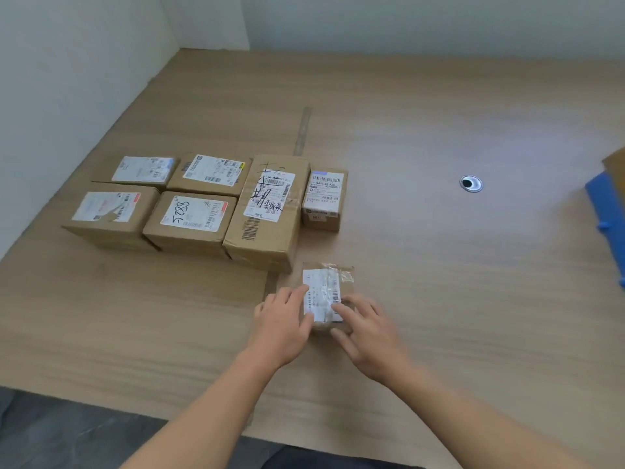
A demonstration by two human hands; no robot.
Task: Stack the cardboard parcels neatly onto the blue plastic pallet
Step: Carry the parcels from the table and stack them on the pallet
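Observation:
A small taped cardboard parcel point(326, 286) with a white label lies on the wooden table in front of me. My left hand point(282, 324) grips its left side, fingers over the top. My right hand point(367, 336) holds its right side, fingertips on the label. Behind it, several labelled parcels stand side by side: a tall one with black handwriting point(270, 211), a little one point(323, 199) to its right, one marked 5288 point(191, 221), and others to the left point(111, 211). The blue plastic pallet point(605, 218) shows only at the right edge.
The wooden table point(439, 265) stretches wide to the right, with a round metal cable hole point(470, 183). A brown cardboard corner point(615, 170) sits on the pallet. White walls close the left and back. The table's near edge runs above a dark floor.

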